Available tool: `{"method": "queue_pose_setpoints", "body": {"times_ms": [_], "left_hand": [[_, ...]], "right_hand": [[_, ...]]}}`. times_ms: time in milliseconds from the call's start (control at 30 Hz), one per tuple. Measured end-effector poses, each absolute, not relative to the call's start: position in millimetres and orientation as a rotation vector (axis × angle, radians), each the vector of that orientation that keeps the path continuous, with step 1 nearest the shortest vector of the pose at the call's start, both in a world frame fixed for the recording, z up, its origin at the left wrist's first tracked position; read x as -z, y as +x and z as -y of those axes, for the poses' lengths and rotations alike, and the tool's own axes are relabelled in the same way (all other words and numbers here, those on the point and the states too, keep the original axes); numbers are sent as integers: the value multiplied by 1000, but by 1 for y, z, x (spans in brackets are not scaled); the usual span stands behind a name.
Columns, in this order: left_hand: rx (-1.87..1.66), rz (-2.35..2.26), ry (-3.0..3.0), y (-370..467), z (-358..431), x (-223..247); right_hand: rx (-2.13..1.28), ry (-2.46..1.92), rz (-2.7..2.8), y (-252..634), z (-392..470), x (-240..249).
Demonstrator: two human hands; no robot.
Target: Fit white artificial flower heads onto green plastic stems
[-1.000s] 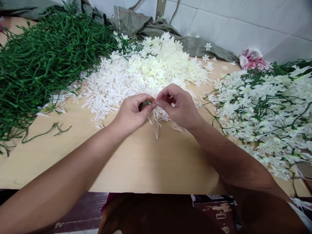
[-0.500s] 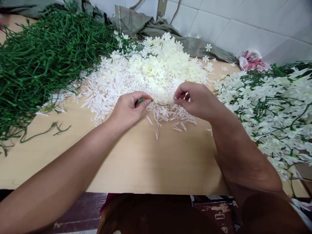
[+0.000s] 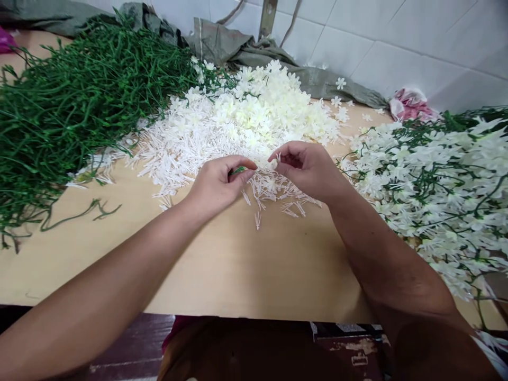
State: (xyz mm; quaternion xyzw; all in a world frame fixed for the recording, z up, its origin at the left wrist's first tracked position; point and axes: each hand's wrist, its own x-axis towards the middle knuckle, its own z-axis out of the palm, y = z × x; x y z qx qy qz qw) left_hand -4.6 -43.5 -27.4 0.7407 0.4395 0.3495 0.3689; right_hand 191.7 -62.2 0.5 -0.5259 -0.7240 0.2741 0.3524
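My left hand [image 3: 222, 182] is closed in a pinch on a green stem [image 3: 238, 170], most of it hidden by the fingers. Just to the right, my right hand [image 3: 304, 166] pinches a small white flower [image 3: 274, 163] between thumb and forefinger. A small gap separates the two hands. Beneath and behind them spreads a heap of thin white stamen pieces [image 3: 170, 143]. Loose cream-white blossoms [image 3: 262, 106] are piled on the heap's far side.
Green stems [image 3: 91, 90] form a big pile at the left. White flowers on green stems [image 3: 444, 180] are heaped at the right. Grey cloth [image 3: 337, 84] lies along the tiled wall, beside a pink and white bundle [image 3: 413, 105]. The wooden table [image 3: 246, 270] ends near my body.
My right hand has moved left toward my left hand, and a white flower now shows at its fingertips. The whole view has shifted slightly.
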Motion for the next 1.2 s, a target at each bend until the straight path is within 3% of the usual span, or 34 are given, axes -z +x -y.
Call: {"method": "queue_pose_setpoints", "body": {"times_ms": [100,200,600,867,1100,1200], "left_hand": [[-950,-1065,1794,1,47,24],[-960,-1021,1715,4,48,22],[-1005,-973,1629,3,44,29],[-1013,-1116,1746,0,43,22],[-1058,-1113,1858,-2,46,21],[-1049,-1077,1797,-1,46,22]], "right_hand": [[-1121,-1201,1651,182,66,-1],[-1301,-1123,1495,173,68,3],[-1219,-1204,1474,163,70,9],[-810,-1220,1587,161,73,11],[-5,-1139,2048,153,82,13],[108,-1130,2077,158,78,17]]}}
